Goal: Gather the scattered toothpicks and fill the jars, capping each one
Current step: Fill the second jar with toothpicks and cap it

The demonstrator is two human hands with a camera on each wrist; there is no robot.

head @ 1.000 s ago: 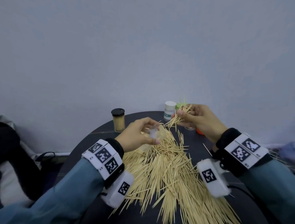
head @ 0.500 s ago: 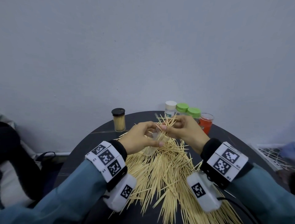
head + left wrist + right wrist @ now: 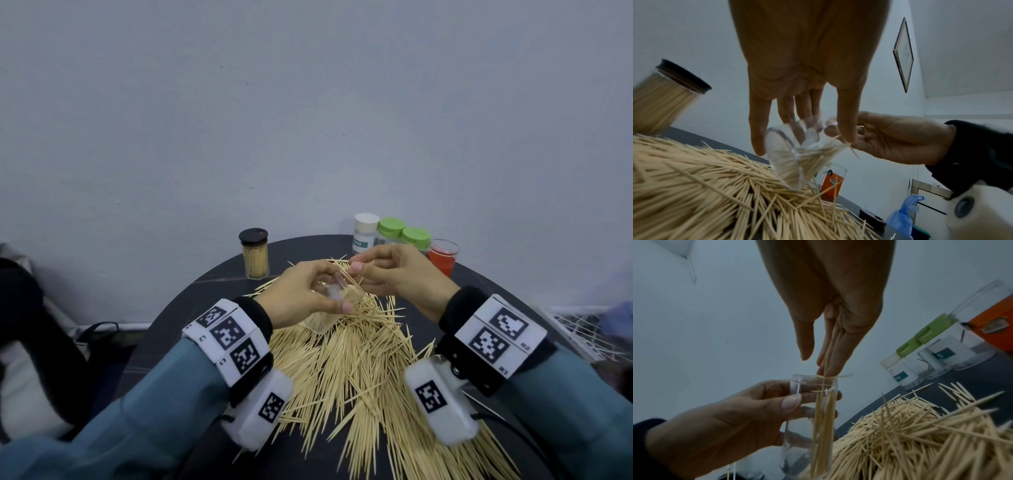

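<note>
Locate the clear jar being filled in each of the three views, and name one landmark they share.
Head: clear jar at centre, in the left hand.
Left wrist: centre, tilted, below the fingers.
Right wrist: lower centre, upright.
Shared landmark: orange jar.

The head camera looks forward and down from above both forearms at a round dark table (image 3: 219, 284) against a pale wall, taking in the whole toothpick pile (image 3: 359, 363) and the row of jars at the far edge. The left wrist camera sits low and very near, looking up along the left hand (image 3: 797, 65) to the clear jar (image 3: 797, 155) with the right hand (image 3: 896, 139) beyond. The right wrist camera faces the opposite way along its own hand, equally close, so all three views share that jar and the pile.
</note>
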